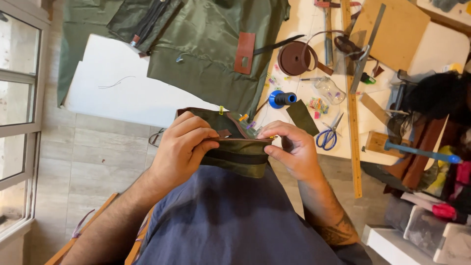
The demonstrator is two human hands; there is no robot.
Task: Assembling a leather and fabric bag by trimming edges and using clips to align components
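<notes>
Olive pouch [235,152] btwn both; left hand [184,145] & right hand [294,147] pinch its top edge.

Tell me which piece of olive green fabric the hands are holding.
The small folded piece with a black zipper band, pinched between the left hand and right hand. The large piece with the brown leather patch lies untouched on the table.

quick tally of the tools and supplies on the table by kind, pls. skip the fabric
Scissors, blue handles: 1
Thread spool, blue: 1
Wooden ruler, long: 1
Roll of brown strap: 1
Mallet, blue handle: 1
Clear bottle: 1
Total: 6
The small coloured clips by the bottle are too small to count. Both hands, left hand and right hand, pinch a folded olive fabric piece.
</notes>
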